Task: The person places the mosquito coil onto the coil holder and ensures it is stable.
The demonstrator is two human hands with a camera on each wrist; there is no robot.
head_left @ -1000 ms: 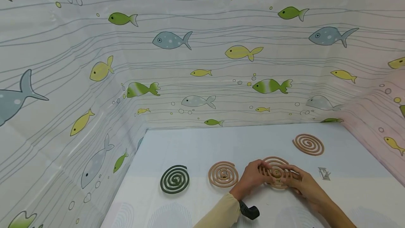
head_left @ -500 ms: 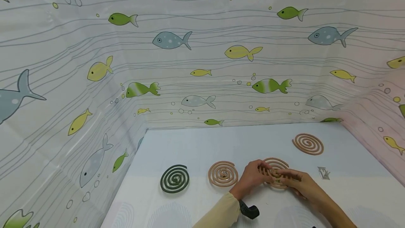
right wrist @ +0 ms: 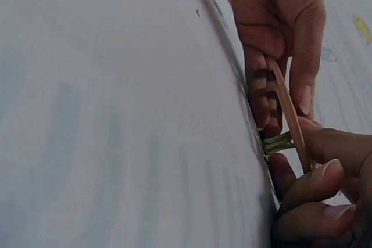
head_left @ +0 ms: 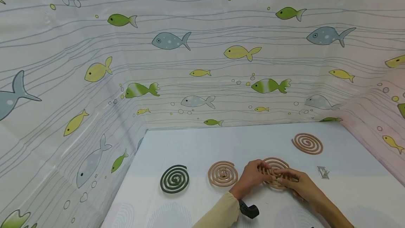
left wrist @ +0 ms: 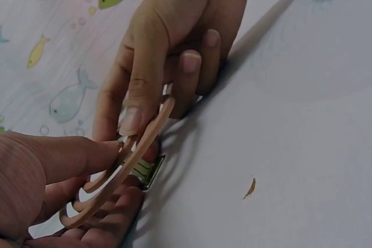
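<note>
A brown mosquito coil (head_left: 276,160) is between both hands at the right front of the white table. My left hand (head_left: 253,177) holds its left side, thumb above and fingers underneath, as the left wrist view shows. My right hand (head_left: 300,184) pinches the coil near its centre with thumb and fingertips. Under the coil stands a small metal coil stand (left wrist: 150,172), low against the table. In the right wrist view the coil (right wrist: 287,103) appears edge-on above the stand (right wrist: 279,143). The fingers hide much of the coil's middle.
Left of the hands lies another brown coil (head_left: 223,174) with metal at its centre, then a dark green coil (head_left: 175,179). A third brown coil (head_left: 307,144) lies farther back right. A flat metal stand (head_left: 323,172) lies right of the hands. Fish-print sheeting (head_left: 196,87) surrounds the table.
My right thumb and fingertips have shifted slightly left, from the coil's right side to its centre. My left hand has kept its hold, and the other coils have stayed in place.
</note>
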